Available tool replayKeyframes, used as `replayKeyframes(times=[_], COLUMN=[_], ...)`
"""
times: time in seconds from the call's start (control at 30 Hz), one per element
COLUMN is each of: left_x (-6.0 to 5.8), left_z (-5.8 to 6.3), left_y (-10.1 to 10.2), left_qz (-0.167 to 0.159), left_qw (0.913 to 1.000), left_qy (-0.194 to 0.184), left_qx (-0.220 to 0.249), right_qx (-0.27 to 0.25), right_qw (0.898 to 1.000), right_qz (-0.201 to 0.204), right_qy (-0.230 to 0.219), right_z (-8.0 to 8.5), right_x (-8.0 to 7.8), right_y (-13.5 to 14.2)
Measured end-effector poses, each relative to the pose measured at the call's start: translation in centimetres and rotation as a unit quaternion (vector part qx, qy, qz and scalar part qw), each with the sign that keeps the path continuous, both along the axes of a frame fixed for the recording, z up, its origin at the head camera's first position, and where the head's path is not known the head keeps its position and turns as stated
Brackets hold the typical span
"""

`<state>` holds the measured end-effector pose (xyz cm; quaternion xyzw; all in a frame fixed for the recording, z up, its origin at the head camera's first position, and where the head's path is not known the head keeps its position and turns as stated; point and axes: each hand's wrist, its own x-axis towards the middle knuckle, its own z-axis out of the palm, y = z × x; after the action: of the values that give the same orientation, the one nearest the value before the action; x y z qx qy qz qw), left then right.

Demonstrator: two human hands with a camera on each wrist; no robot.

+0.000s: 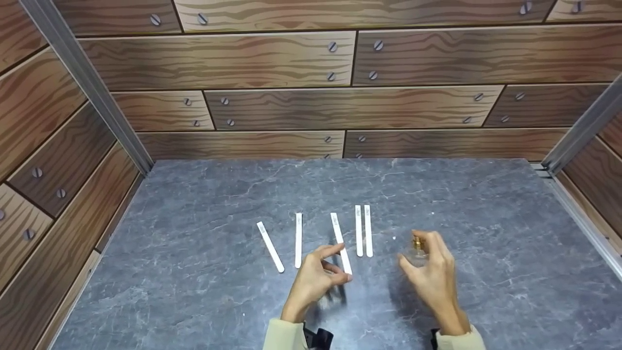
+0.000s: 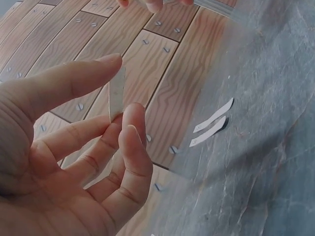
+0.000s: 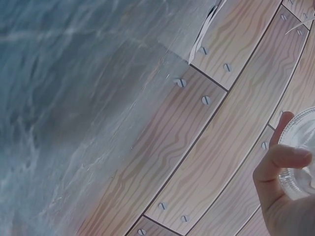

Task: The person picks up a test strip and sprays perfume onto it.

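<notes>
My left hand [image 1: 318, 277] pinches a white paper test strip [image 1: 336, 226] by its lower part. In the left wrist view that strip [image 2: 116, 93] stands up between the thumb and the fingertips. To the right, my right hand [image 1: 435, 272] grips a small clear glass perfume bottle [image 1: 417, 253] with a gold-coloured neck. Its round, ridged glass [image 3: 293, 184] shows at the edge of the right wrist view, with fingers around it.
Two white strips lie side by side, one of them a strip [image 1: 369, 231] right of my left hand. Left of that hand lie a straight strip [image 1: 298, 240] and a slanted strip [image 1: 270, 247]. Wood-patterned panels [image 1: 272, 58] wall in the grey marbled table [image 1: 194, 204].
</notes>
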<state>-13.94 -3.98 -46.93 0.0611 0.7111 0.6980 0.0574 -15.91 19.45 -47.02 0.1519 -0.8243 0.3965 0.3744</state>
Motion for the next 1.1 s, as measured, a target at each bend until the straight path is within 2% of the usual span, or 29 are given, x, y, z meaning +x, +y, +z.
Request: replayKeyframes(times=[0.17,0.57,1.1], left_x=[-0.3,-0.7,-1.7], left_z=[0.0,-0.1,-0.8], left_y=[-0.1,-0.3,-0.6], left_qz=[0.001,0.013,0.053], left_qw=[1.0,0.9999,0.9985], left_qy=[-0.007,0.007,0.012], left_qx=[-0.004,0.008,-0.008], right_qx=[-0.005,-0.014,-0.018], right_qw=[1.0,1.0,1.0], right_qz=[-0.003,0.003,0.003], right_qy=[0.003,0.006,0.008], right_z=[0.0,0.1,-0.1], right_x=[0.1,0.1,0.1], right_y=[0.2,0.2,0.3])
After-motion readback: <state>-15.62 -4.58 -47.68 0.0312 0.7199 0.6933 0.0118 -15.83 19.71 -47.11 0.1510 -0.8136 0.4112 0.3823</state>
